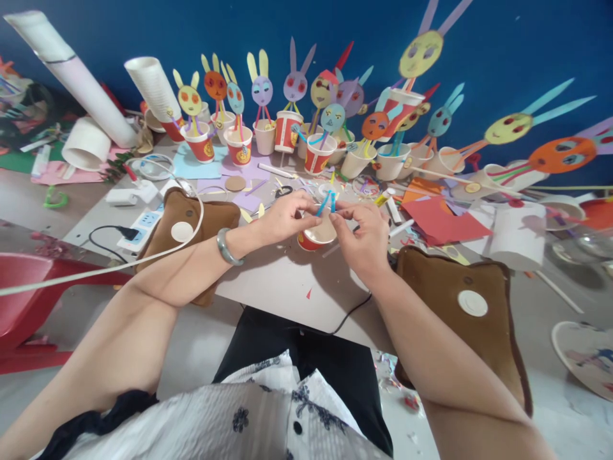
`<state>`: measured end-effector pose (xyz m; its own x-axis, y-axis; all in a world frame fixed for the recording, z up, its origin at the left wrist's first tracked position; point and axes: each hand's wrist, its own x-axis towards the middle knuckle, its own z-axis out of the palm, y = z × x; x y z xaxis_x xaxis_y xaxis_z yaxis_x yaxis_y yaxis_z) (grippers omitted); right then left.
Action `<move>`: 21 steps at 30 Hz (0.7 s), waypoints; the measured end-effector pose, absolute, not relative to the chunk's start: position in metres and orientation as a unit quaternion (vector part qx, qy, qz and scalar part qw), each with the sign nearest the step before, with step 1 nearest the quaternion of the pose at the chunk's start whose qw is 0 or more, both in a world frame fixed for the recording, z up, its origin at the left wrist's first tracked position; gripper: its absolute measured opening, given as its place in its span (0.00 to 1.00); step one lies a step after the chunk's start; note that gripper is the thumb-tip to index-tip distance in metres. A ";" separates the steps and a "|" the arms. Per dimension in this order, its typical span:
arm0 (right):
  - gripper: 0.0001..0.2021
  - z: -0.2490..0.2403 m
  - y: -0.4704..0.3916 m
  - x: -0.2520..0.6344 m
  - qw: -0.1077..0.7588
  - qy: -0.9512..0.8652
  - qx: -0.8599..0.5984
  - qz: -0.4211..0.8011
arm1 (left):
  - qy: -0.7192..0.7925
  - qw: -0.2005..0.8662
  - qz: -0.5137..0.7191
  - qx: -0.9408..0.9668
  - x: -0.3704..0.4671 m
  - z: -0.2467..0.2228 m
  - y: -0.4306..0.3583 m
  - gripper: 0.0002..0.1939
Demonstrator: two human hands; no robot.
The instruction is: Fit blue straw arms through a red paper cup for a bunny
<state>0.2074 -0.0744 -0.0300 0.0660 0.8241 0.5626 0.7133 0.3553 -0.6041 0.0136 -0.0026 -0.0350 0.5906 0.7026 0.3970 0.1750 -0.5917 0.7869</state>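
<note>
Over a red-and-cream paper cup (310,243) near the table's front edge, both hands are pinched together around thin blue strips (332,203). My left hand (290,217), coming from the left, has its thumb and forefinger closed on one strip. The thumb and fingers of my right hand (360,231) are closed on the strip beside it. The strips' lower ends are partly hidden by my fingers, so I cannot tell whether they touch the cup. The cup stands upright, its rim partly covered by the hands.
Behind are several cups with paper rabbit heads (262,91). Brown cushion-like pads lie left (163,237) and right (431,287). A white cable (112,268) crosses at left near a power strip (143,229). Scissors (283,191), red paper (443,220) and scraps lie about.
</note>
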 end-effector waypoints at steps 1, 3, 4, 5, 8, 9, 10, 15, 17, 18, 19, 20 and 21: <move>0.10 -0.030 -0.075 0.206 0.463 -0.681 -0.564 0.064 | 0.275 0.366 0.362 0.812 0.014 -0.035 -0.003 0.21; 0.10 -0.031 -0.077 0.203 0.464 -0.678 -0.566 0.069 | 0.284 0.367 0.365 0.807 0.014 -0.034 -0.004 0.21; 0.11 -0.031 -0.078 0.202 0.466 -0.675 -0.568 0.073 | 0.284 0.365 0.370 0.806 0.015 -0.034 -0.005 0.21; 0.11 -0.031 -0.078 0.201 0.469 -0.671 -0.568 0.079 | 0.282 0.363 0.376 0.805 0.015 -0.034 -0.007 0.21; 0.11 -0.033 -0.078 0.199 0.484 -0.660 -0.563 0.114 | 0.271 0.354 0.396 0.803 0.017 -0.033 -0.010 0.23; 0.11 -0.033 -0.077 0.199 0.489 -0.657 -0.560 0.125 | 0.269 0.355 0.399 0.801 0.017 -0.032 -0.010 0.24; 0.11 -0.034 -0.077 0.199 0.494 -0.654 -0.558 0.132 | 0.270 0.357 0.400 0.800 0.018 -0.032 -0.010 0.25; 0.10 -0.032 -0.077 0.200 0.488 -0.672 -0.546 0.112 | 0.267 0.369 0.403 0.794 0.017 -0.034 -0.006 0.25; 0.10 -0.031 -0.077 0.201 0.475 -0.686 -0.542 0.098 | 0.266 0.375 0.401 0.792 0.016 -0.034 -0.004 0.24; 0.09 -0.031 -0.077 0.201 0.469 -0.691 -0.542 0.095 | 0.266 0.379 0.397 0.793 0.016 -0.034 -0.004 0.24; 0.09 -0.030 -0.076 0.201 0.464 -0.694 -0.543 0.093 | 0.266 0.381 0.392 0.794 0.015 -0.033 -0.003 0.23; 0.09 -0.030 -0.076 0.202 0.458 -0.696 -0.545 0.093 | 0.266 0.383 0.387 0.796 0.015 -0.032 -0.003 0.23; 0.09 -0.030 -0.076 0.202 0.454 -0.698 -0.546 0.096 | 0.268 0.383 0.384 0.797 0.015 -0.032 -0.003 0.23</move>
